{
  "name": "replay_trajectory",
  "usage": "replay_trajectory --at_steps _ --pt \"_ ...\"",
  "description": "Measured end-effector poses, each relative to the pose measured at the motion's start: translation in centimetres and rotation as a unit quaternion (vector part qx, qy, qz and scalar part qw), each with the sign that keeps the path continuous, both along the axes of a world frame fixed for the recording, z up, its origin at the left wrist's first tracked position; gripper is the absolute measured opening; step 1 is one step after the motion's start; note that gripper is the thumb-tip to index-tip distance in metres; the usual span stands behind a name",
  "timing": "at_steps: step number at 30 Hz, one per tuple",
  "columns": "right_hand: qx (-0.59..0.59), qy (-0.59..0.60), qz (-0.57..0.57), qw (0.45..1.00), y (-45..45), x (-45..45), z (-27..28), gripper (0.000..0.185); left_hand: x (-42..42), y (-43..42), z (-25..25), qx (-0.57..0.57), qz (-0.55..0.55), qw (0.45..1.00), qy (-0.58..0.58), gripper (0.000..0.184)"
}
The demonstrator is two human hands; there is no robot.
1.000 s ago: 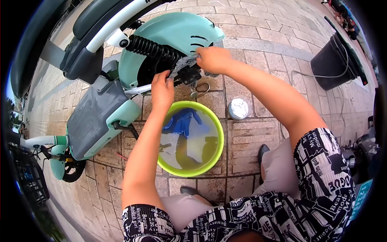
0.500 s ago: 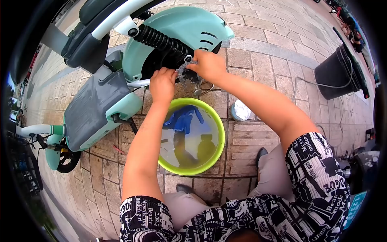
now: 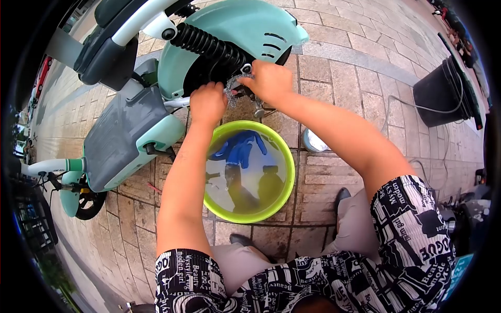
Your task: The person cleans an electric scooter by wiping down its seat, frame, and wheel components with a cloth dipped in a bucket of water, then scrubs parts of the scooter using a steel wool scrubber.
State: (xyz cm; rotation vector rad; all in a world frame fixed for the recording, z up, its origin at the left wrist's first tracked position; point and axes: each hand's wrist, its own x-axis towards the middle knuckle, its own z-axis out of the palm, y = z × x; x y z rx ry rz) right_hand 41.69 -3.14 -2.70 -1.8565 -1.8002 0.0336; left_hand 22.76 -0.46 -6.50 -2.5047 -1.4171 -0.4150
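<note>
A tangled grey steel wool scrubber (image 3: pixel 231 95) stretches between my hands beside the lower end of the black shock absorber (image 3: pixel 211 44). My right hand (image 3: pixel 270 82) pinches one end of it. My left hand (image 3: pixel 207 103) is closed at the white frame tube (image 3: pixel 180 102), its thumb side against the wool; what its fingers grip is hidden. Both hands are at the wheel end of a mint-green and grey scooter (image 3: pixel 125 133), under its large mint-green fender (image 3: pixel 237 23). A metal fitting (image 3: pixel 258 110) shows below my right hand.
A lime-rimmed basin (image 3: pixel 292 169) of cloudy water stands below my hands, with blue gloves (image 3: pixel 241 148) and dark shapes in it. A small tub of white stuff (image 3: pixel 314 142) is partly behind my right forearm. A black bucket (image 3: pixel 437 95) and a hose (image 3: pixel 387 112) are at right.
My hands stay at the same spot, with the steel wool shifted slightly. The view has moved a little, so the basin sits slightly higher and the tub is more covered by my forearm.
</note>
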Motion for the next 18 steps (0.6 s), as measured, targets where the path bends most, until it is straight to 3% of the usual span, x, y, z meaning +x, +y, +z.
replay_trajectory --at_steps 4,8,12,14,18 --pt "-0.015 -0.006 -0.002 1.000 -0.1 2.5 0.7 0.038 -0.8 0.0 -0.4 0.014 -0.046 0.998 -0.048 0.024" --pt "-0.052 0.021 -0.015 0.998 0.1 3.2 0.6 0.038 -0.9 -0.4 -0.6 0.066 -0.053 0.996 -0.013 0.026" --pt "-0.065 0.022 -0.027 0.997 0.2 2.2 0.2 0.039 -0.2 0.1 -0.6 0.033 0.008 0.999 0.035 0.037" --pt "-0.064 0.029 -0.008 0.998 0.2 3.2 0.3 0.040 0.3 0.4 -0.8 0.034 0.019 0.999 0.034 0.042" --pt "-0.036 0.167 0.113 0.979 1.2 6.6 -0.3 0.033 0.4 0.6 -1.2 0.084 0.022 0.996 0.018 0.055"
